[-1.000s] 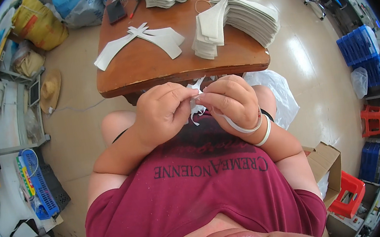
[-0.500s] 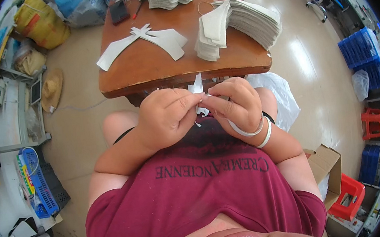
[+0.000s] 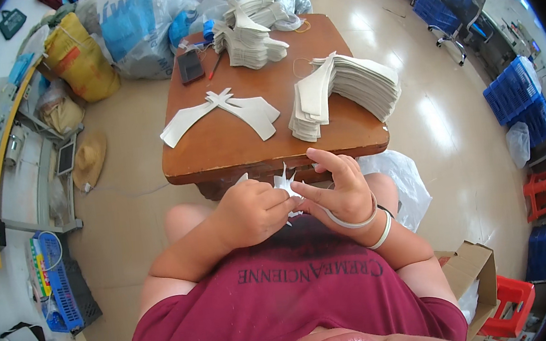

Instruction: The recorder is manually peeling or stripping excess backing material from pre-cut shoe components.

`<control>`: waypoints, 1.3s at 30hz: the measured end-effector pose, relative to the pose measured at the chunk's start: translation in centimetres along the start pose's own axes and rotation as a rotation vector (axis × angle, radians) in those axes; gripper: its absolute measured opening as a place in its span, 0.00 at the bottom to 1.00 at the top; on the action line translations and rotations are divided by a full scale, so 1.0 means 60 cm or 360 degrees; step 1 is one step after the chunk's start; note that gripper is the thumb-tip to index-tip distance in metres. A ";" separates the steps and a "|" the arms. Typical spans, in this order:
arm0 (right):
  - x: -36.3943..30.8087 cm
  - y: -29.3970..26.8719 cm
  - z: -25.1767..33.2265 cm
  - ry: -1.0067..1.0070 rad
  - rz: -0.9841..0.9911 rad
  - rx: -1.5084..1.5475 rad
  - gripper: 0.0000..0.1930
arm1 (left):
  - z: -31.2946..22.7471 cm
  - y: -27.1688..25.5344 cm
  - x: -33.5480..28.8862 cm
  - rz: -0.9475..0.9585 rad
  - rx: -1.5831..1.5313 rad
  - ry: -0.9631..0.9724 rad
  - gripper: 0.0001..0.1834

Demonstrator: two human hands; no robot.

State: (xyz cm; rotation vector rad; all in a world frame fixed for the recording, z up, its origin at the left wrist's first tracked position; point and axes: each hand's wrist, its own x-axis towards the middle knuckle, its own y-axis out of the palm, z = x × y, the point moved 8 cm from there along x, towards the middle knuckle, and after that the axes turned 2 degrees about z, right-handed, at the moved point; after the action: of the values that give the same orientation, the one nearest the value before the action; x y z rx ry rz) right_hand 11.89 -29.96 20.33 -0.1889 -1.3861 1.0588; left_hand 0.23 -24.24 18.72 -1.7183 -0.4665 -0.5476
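Note:
Just in front of the table edge, my left hand (image 3: 255,212) is closed, its fingers curled over a small crumpled white piece with pointed ends (image 3: 283,182). I cannot tell whether it is paper or cloth. My right hand (image 3: 345,193) has its thumb and forefinger on the same piece, while its other fingers stand raised and apart. The lower part of the piece is hidden by my fingers. Beyond my hands, curved white pieces (image 3: 247,114) lie crossed on the brown table (image 3: 271,157). A thick curved stack of similar white pieces (image 3: 360,85) stands to their right.
Another white stack (image 3: 249,40) stands at the table's far side, near a dark box-shaped thing (image 3: 190,67) and a red pen (image 3: 215,67). A clear plastic bag (image 3: 404,183) lies on the floor at right. A cardboard box (image 3: 474,276) and red stool (image 3: 510,305) are nearer.
The view has tilted, so the table sits lower in the picture. My right fingers have lifted and spread from the earlier close pinch. More of the white piece shows between my hands.

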 end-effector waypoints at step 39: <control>-0.010 0.036 -0.001 -0.0164 -0.0232 0.0350 0.18 | 0.058 0.008 -0.023 -0.0490 -0.0637 -0.0650 0.06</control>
State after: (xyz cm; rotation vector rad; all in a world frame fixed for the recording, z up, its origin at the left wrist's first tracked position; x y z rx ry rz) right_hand 10.95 -29.14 18.44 0.1275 -1.3421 1.1017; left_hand -0.25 -20.95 16.92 -2.1710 -0.9764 -0.5321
